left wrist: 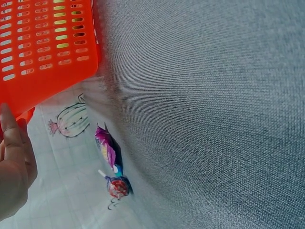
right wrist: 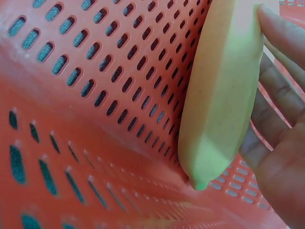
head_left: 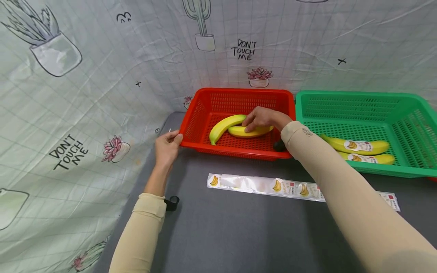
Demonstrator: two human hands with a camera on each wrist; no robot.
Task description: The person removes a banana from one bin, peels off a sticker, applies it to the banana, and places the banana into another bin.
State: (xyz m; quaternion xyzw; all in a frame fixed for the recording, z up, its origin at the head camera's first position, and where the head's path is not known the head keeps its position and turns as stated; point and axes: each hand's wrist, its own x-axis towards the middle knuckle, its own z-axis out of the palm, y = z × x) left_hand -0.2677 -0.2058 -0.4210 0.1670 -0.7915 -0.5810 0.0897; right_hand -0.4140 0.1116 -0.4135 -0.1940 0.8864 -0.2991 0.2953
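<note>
Right hand grip wraps banana; left hand pinches red basket corner; backdrop reads "DON'T TOUCH ME".

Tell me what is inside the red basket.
The red basket holds two yellow bananas. The right hand lies on the nearer banana, its fingers along the banana's side, hiding part of it. The left hand grips the basket's left corner.

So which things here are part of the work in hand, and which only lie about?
In use:
left hand holding red basket corner
right hand on yellow banana
greenish banana beside it

Lying about:
green basket with two stickered bananas
sticker strip
lollipop
</note>
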